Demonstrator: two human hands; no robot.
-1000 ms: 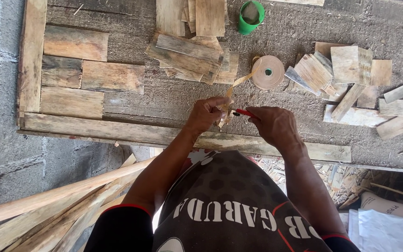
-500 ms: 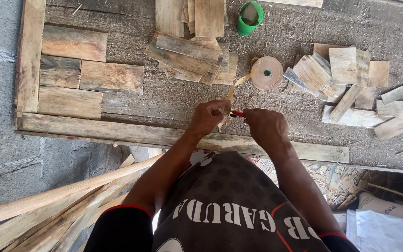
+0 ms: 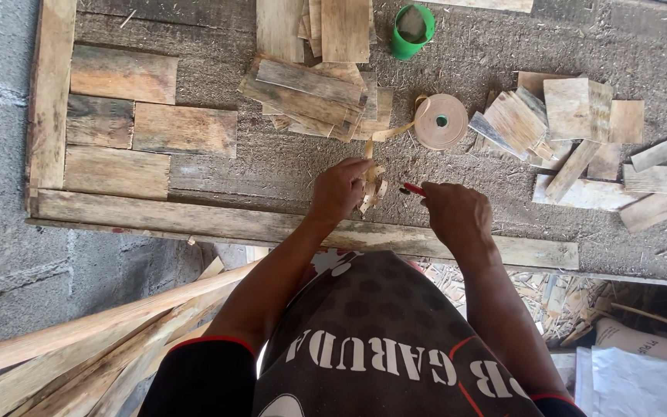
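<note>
while left hand (image 3: 339, 191) pinches folded tape (image 3: 372, 188) just right of its fingers, right hand (image 3: 457, 215) grips red cutter (image 3: 413, 188), tip pointing left at tape; roll (image 3: 440, 121) beyond on surface (image 3: 218, 174).

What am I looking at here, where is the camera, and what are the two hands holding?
There is no machine: a person works with bare hands, and the camera sits on their head, looking straight down. The left hand pinches small pale strips at the end of a thin band that runs to a tan roll of tape. The right hand grips a small red-tipped tool; its kind is too small to tell. On the rough workbench lie wooden pieces set inside a wooden frame, loose stacks of wood offcuts and a green cup.
</note>
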